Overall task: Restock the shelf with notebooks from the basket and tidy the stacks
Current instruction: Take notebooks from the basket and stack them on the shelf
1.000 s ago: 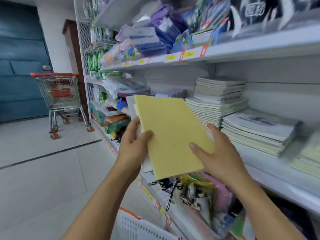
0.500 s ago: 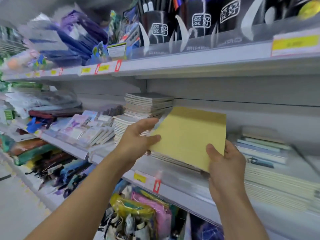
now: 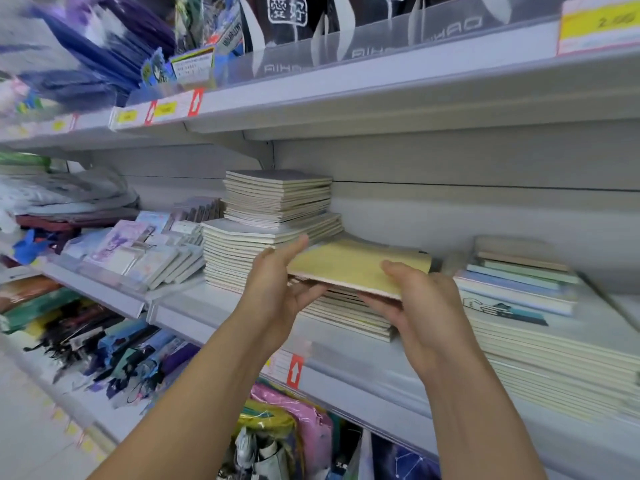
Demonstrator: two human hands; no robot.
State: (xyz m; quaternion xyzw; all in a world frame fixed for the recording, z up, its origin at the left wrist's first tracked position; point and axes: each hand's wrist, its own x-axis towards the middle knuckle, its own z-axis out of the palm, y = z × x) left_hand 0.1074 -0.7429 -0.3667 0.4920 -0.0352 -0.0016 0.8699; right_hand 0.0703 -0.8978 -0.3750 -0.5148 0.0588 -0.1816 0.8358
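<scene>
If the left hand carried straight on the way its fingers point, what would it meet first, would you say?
Probably the tall notebook stack: the left hand, holding the yellow notebook, has its fingertips almost at it, though depth is unclear.

upper shelf goods (image 3: pixel 86 53) blurring at left | price tag (image 3: pixel 601 24) digits smearing, edge cutting it | low stack (image 3: pixel 349 313) partly hiding under yellow notebook (image 3: pixel 356 263) | right stack (image 3: pixel 561 362) running off-frame

bright, even light | soft shadows | edges blurred, wide-angle bowed

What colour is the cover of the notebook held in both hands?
Pale yellow notebook, plain cover, seen in the head view.
</scene>
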